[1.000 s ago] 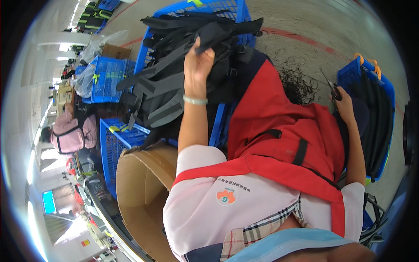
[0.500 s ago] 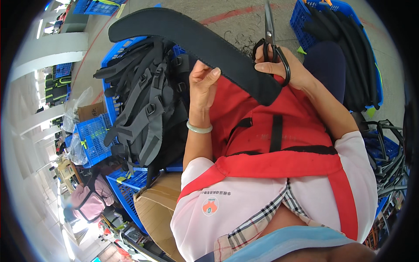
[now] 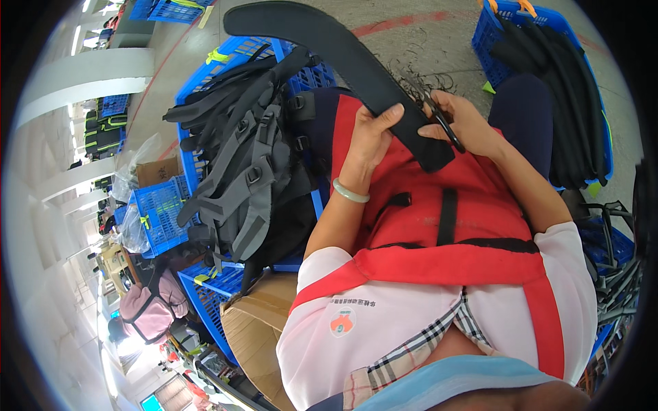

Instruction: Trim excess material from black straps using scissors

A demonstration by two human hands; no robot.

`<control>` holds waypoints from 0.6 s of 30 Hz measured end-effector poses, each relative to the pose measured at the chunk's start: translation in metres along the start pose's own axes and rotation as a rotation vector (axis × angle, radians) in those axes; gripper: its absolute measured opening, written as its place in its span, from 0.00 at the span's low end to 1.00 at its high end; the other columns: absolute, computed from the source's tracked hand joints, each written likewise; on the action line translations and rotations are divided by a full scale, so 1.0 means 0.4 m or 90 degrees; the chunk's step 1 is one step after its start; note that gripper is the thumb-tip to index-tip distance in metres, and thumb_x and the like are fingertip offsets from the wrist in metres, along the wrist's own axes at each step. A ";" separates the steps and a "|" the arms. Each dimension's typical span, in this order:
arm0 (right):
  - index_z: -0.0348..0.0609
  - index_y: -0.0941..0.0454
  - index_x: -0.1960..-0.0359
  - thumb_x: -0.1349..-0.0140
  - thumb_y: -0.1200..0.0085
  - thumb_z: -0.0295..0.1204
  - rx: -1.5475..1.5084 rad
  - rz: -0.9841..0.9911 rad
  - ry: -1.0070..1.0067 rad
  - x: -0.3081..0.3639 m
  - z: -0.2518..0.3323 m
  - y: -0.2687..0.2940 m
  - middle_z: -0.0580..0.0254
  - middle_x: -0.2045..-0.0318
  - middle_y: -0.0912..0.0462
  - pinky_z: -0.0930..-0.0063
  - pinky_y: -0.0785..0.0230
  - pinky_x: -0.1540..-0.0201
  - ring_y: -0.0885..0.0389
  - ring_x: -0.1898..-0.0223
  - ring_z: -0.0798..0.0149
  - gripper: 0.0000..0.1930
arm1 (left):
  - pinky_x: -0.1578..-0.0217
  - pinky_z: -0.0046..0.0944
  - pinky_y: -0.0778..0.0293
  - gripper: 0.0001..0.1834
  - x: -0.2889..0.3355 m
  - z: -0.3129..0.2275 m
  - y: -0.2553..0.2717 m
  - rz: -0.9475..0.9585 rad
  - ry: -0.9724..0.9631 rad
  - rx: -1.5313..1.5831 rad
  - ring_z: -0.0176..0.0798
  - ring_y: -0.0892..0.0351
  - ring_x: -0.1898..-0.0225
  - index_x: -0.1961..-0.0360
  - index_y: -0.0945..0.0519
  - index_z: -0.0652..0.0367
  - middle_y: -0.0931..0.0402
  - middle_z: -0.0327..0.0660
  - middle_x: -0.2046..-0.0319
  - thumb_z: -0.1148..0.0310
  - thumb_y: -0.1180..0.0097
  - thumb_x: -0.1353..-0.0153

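Note:
My left hand (image 3: 370, 139) grips a long, curved black padded strap (image 3: 343, 51), thumb on top, near its lower part. The strap slants from the upper left down to a blunt end above my red apron (image 3: 404, 229). In my right hand (image 3: 473, 127) is a pair of black-handled scissors (image 3: 449, 128), its fingers around the handles. The blades are blurred and point up and left, close beside the strap's edge. The right thumb reaches to the strap near its lower end. Whether the blades touch anything I cannot tell.
At my left a blue crate (image 3: 193, 96) is heaped with grey-black buckled straps (image 3: 253, 178). Another blue crate (image 3: 485, 42) at the far right holds long black padded pieces (image 3: 569, 116). Thread scraps lie on the floor ahead. A cardboard box (image 3: 264, 322) stands by my left side.
The strap has shifted right and tilts more steeply. My left hand has moved right along with it. The scissors have swung from pointing straight up to leaning left, beside the strap.

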State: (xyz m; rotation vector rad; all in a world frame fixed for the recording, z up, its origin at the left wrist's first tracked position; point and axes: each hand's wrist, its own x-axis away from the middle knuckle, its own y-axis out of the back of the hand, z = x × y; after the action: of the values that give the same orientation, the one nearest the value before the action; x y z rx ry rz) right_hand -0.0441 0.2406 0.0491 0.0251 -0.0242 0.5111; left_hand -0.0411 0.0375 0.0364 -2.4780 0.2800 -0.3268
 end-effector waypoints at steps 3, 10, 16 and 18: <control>0.43 0.32 0.69 0.50 0.32 0.29 0.070 0.035 -0.109 0.010 -0.015 0.019 0.76 0.75 0.39 0.83 0.48 0.69 0.41 0.71 0.78 0.17 | 0.54 0.36 0.27 0.09 -0.046 -0.057 0.018 -0.067 -0.080 0.042 0.35 0.21 0.60 0.59 0.21 0.61 0.20 0.39 0.62 0.75 0.42 0.41; 0.38 0.34 0.70 0.50 0.33 0.32 0.104 0.044 -0.123 0.028 -0.036 0.034 0.69 0.77 0.40 0.78 0.45 0.70 0.42 0.72 0.75 0.19 | 0.58 0.33 0.25 0.08 -0.070 -0.141 0.038 -0.064 -0.158 0.026 0.33 0.21 0.63 0.63 0.20 0.59 0.20 0.37 0.65 0.80 0.40 0.45; 0.40 0.31 0.59 0.48 0.34 0.28 0.115 -0.002 -0.140 0.015 0.016 0.012 0.71 0.75 0.33 0.79 0.42 0.70 0.38 0.72 0.77 0.19 | 0.59 0.32 0.27 0.11 -0.072 -0.126 0.032 -0.063 -0.148 -0.015 0.31 0.22 0.65 0.64 0.20 0.58 0.20 0.36 0.67 0.82 0.38 0.49; 0.40 0.33 0.56 0.49 0.33 0.29 0.037 0.006 -0.193 0.012 0.034 0.009 0.68 0.74 0.31 0.76 0.39 0.71 0.36 0.72 0.75 0.23 | 0.55 0.34 0.27 0.12 -0.075 -0.117 0.043 -0.063 -0.146 -0.015 0.34 0.22 0.63 0.62 0.20 0.59 0.20 0.38 0.64 0.81 0.37 0.49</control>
State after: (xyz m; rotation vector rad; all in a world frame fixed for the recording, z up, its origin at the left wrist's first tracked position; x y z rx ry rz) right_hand -0.0417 0.2456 0.0630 0.1588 -0.3069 0.5138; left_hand -0.0853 0.0064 0.0574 -2.5279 0.0667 -0.0787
